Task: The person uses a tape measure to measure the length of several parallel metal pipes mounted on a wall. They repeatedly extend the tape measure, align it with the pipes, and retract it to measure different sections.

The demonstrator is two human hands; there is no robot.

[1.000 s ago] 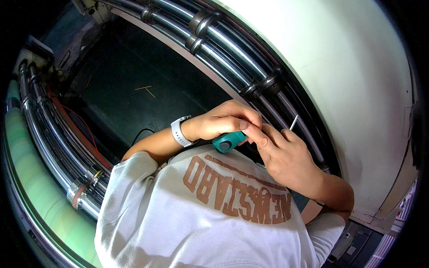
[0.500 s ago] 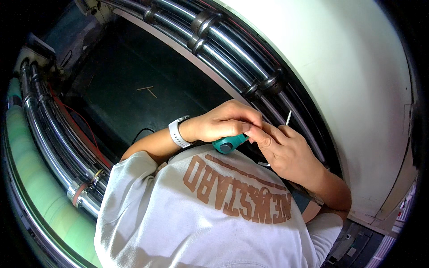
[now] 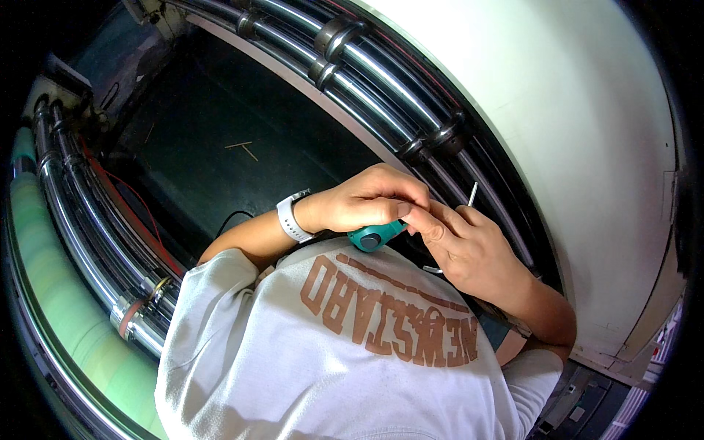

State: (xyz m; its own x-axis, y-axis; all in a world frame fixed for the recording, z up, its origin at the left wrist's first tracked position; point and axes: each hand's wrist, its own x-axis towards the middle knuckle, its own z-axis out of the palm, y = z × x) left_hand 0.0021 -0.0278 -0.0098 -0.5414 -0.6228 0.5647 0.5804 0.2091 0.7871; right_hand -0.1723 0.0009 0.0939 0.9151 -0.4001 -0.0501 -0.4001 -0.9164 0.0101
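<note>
Both hands meet in front of my chest, fingertips and thumbs together. My left hand [image 3: 374, 199], with a white watch [image 3: 290, 219] at the wrist, is closed over the upper end of a green tool [image 3: 375, 236]. The tool has a rounded body and a black round spot at its lower end; its upper part is hidden under the fingers. My right hand [image 3: 466, 240] has its fingers bent and pressed against the left fingertips. What it grips is hidden. A thin white stick [image 3: 473, 193] sticks up past its knuckles, and a small pale piece [image 3: 433, 270] shows below its palm.
Shiny metal rollers with dark collars [image 3: 381, 110] curve past beyond my hands. More metal rods [image 3: 81, 227] and a broad green roller [image 3: 73, 293] run along the left. A white panel [image 3: 572, 132] stands at the right. Thin sticks [image 3: 246, 147] lie on the dark floor [image 3: 220, 103].
</note>
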